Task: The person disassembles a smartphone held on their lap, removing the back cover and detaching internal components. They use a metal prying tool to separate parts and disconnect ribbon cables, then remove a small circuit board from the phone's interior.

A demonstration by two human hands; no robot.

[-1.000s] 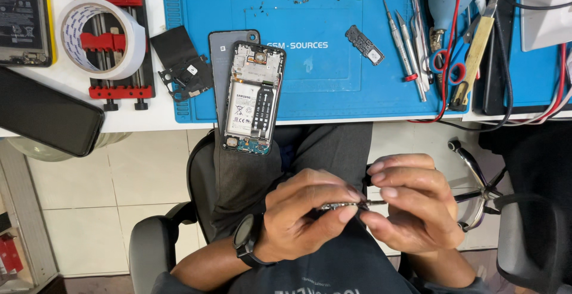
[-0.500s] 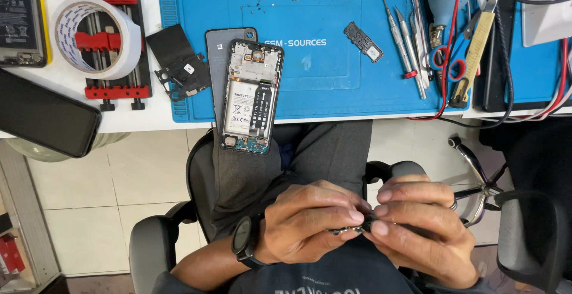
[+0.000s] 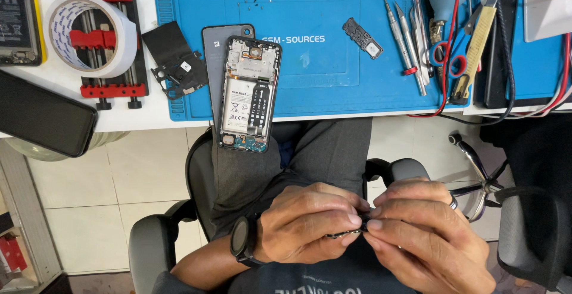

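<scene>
A small dark part [image 3: 344, 232] was pinched between the fingertips of the left hand [image 3: 307, 222] and the right hand [image 3: 420, 234], held over the lap, well below the table edge. Fingers of both hands were closed together on it; the part was mostly hidden, so its kind couldn't be told. A watch [image 3: 240, 239] was worn on the left wrist.

On the blue mat [image 3: 333, 73] an opened phone [image 3: 249, 94] lay w/ its lower end overhanging the table edge, battery and boards exposed. Screwdrivers [image 3: 411, 37] and scissors [image 3: 444, 55] lay to the right, a tape roll [image 3: 89, 34] on a red jig to the left.

Risks, as judged: the part could be dropped to the floor since nothing lay under the hands but lap and chair; too hard a pinch might bend it. The overhanging phone could be knocked off by a knee or rising arm.
</scene>
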